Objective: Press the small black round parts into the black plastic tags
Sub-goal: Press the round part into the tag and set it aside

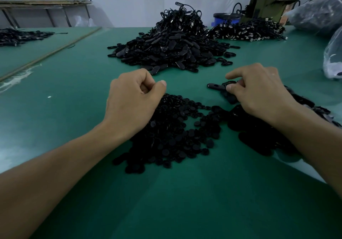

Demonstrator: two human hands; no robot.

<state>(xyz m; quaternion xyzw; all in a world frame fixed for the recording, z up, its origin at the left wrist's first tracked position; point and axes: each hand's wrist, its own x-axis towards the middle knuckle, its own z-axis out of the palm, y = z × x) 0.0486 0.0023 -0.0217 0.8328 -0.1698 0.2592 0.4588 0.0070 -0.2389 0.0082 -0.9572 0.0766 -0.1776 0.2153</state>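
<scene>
Pinching a tag (215, 86), right hand (259, 90), left hand (133, 98) curled above round parts (175, 133)

Glossy plastic tags (166, 51) (matt table (185, 201))

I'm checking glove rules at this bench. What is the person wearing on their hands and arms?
Nothing visible. The left hand and right hand are bare, with no gloves, rings, or watch. Both forearms are uncovered to the picture's edge, so no sleeves show. Fingernails look short and plain.
</scene>
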